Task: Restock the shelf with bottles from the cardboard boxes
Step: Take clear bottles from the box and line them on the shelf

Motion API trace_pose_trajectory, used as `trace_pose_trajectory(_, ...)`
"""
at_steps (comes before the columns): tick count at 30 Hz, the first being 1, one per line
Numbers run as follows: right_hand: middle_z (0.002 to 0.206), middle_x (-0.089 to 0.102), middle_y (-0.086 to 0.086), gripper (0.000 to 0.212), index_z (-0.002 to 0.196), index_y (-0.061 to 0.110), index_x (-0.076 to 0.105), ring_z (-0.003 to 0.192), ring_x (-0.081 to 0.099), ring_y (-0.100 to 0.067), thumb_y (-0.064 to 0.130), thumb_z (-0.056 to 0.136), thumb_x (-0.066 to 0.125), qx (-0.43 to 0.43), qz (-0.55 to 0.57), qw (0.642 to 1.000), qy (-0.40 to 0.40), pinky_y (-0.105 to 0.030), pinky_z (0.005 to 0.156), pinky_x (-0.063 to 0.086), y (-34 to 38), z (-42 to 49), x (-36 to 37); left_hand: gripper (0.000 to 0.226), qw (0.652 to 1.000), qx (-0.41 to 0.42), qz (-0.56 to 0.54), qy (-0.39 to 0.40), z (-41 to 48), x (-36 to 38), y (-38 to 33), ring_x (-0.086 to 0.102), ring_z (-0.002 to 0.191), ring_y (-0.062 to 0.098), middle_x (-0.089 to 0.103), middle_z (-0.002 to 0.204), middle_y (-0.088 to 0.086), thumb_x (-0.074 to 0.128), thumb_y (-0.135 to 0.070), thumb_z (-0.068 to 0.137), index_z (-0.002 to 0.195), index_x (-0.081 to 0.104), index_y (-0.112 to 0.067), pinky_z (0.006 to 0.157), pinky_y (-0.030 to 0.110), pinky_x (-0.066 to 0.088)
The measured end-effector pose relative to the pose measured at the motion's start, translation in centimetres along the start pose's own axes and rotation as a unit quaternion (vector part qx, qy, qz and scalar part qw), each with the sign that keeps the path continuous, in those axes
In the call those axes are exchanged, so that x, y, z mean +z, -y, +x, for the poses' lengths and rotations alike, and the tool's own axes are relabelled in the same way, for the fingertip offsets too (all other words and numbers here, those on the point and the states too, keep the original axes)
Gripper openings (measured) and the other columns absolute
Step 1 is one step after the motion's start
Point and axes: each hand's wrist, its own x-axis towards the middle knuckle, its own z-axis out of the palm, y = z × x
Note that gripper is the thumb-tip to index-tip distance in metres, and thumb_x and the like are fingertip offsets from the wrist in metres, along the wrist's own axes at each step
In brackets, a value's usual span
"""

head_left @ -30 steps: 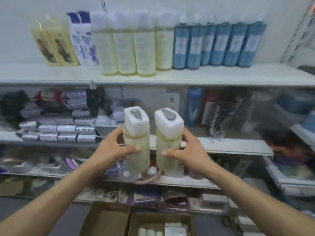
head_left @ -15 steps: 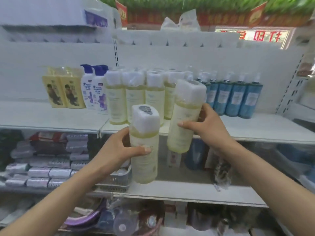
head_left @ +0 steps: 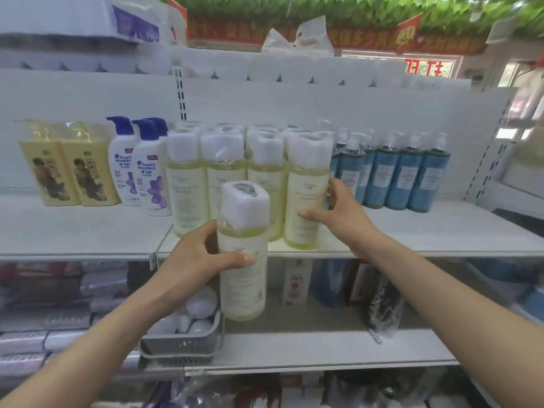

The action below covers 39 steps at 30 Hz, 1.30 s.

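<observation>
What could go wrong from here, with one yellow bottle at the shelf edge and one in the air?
The right hand grips its yellow bottle near the front edge of the shelf; released there, it might tip off.
Pushed back, it could knock the packed yellow row or the blue bottles beside it.
The left hand holds a second yellow bottle before that edge and might bump it.

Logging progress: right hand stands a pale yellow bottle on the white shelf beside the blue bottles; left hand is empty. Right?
No: the head view shows the left hand gripping another pale yellow plastic bottle; the rest is right.
</observation>
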Motion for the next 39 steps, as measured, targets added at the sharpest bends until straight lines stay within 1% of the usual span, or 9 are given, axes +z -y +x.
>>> trace_pose_trajectory(4, 0.129, 0.064, 0.018, 0.08, 0.143, 0.029, 0.049, 0.116, 0.062, 0.001, 0.04, 0.077, 0.094, 0.0, -0.068, 0.998, 0.001, -0.018, 0.088, 0.052, -2.1, -1.2, 0.2, 0.053, 1.0, 0.0, -0.005, -0.012, 0.1, 0.2, 0.0, 0.076, 0.106, 0.004, 0.08, 0.116, -0.015, 0.092, -0.055, 0.068, 0.117, 0.072, -0.047, 0.088, 0.035, 0.058)
trace_pose_trajectory(10, 0.133, 0.067, 0.014, 0.065, 0.141, 0.027, 0.056, 0.121, 0.063, -0.006, 0.03, 0.086, 0.089, -0.016, -0.083, 0.996, -0.002, -0.018, 0.092, 0.05, -2.6, -0.3, 1.1, 0.05, 1.0, 0.002, -0.014, -0.027, -0.1, 0.2, -0.3, 0.076, 0.109, 0.006, 0.079, 0.119, -0.014, 0.091, -0.053, 0.07, 0.117, 0.073, -0.047, 0.088, 0.033, 0.058)
trace_pose_trajectory(18, 0.143, 0.065, 0.009, 0.067, 0.148, 0.023, 0.053, 0.131, 0.062, -0.013, 0.021, 0.089, 0.086, 0.01, -0.079, 0.997, 0.013, -0.036, 0.11, 0.052, -2.5, 0.3, 1.3, 0.063, 0.999, -0.004, -0.022, -0.039, -0.5, -0.6, 0.2, 0.076, 0.11, 0.009, 0.079, 0.12, -0.011, 0.092, -0.067, 0.063, 0.118, 0.073, -0.044, 0.092, 0.04, 0.058)
trace_pose_trajectory(23, 0.147, 0.063, 0.008, 0.068, 0.151, 0.023, 0.05, 0.135, 0.059, -0.014, 0.021, 0.092, 0.084, 0.02, -0.082, 0.996, 0.02, -0.041, 0.115, 0.049, -2.3, 0.4, 1.6, 0.055, 0.999, -0.012, -0.027, -0.044, -0.4, -0.5, 0.2, 0.076, 0.109, 0.008, 0.08, 0.118, -0.012, 0.092, -0.059, 0.066, 0.115, 0.073, -0.045, 0.092, 0.04, 0.058)
trace_pose_trajectory(26, 0.144, 0.064, 0.009, 0.065, 0.149, 0.021, 0.053, 0.134, 0.06, -0.013, 0.027, 0.092, 0.083, 0.026, -0.095, 0.995, 0.022, -0.034, 0.109, 0.051, -2.5, 0.2, 1.5, 0.051, 0.999, -0.016, -0.028, -0.044, -0.5, -0.3, 0.1, 0.076, 0.107, 0.008, 0.08, 0.116, -0.012, 0.092, -0.054, 0.067, 0.114, 0.073, -0.045, 0.09, 0.038, 0.058)
trace_pose_trajectory(30, 0.147, 0.047, 0.002, 0.07, 0.151, 0.019, 0.042, 0.133, 0.054, -0.019, 0.035, 0.094, 0.079, 0.021, -0.139, 0.986, -0.085, -0.039, 0.11, 0.05, -2.4, -1.0, 2.0, 0.048, 0.999, -0.018, -0.03, -0.04, -0.9, -0.6, -0.2, 0.077, 0.107, 0.008, 0.08, 0.116, -0.011, 0.091, -0.052, 0.068, 0.112, 0.073, -0.045, 0.09, 0.036, 0.058)
trace_pose_trajectory(34, 0.124, 0.046, 0.007, 0.041, 0.13, 0.022, 0.049, 0.11, 0.057, -0.015, 0.031, 0.098, 0.073, -0.077, -0.167, 0.969, -0.164, -0.038, 0.097, 0.055, -0.7, -3.3, 2.8, 0.046, 0.998, -0.018, -0.03, -0.047, -1.3, -0.9, -0.6, 0.076, 0.106, 0.005, 0.08, 0.115, -0.013, 0.091, -0.052, 0.068, 0.111, 0.073, -0.046, 0.087, 0.033, 0.058)
trace_pose_trajectory(37, 0.115, 0.059, 0.009, 0.023, 0.119, 0.026, 0.062, 0.1, 0.061, -0.002, 0.027, 0.099, 0.072, -0.114, -0.12, 0.982, -0.086, -0.024, 0.086, 0.055, 1.3, -5.4, 3.9, 0.047, 0.998, -0.017, -0.029, -0.056, -1.5, -0.9, -1.0, 0.076, 0.104, 0.004, 0.08, 0.114, -0.013, 0.09, -0.052, 0.068, 0.111, 0.073, -0.045, 0.085, 0.032, 0.057)
trace_pose_trajectory(39, 0.114, 0.067, 0.014, 0.025, 0.123, 0.031, 0.065, 0.104, 0.063, 0.005, 0.034, 0.1, 0.072, -0.116, -0.087, 0.989, 0.016, -0.018, 0.085, 0.053, 2.4, -6.8, 5.1, 0.052, 0.997, -0.013, -0.025, -0.068, -1.5, -0.8, -1.4, 0.076, 0.103, 0.003, 0.081, 0.113, -0.014, 0.09, -0.053, 0.066, 0.114, 0.074, -0.039, 0.085, 0.034, 0.057)
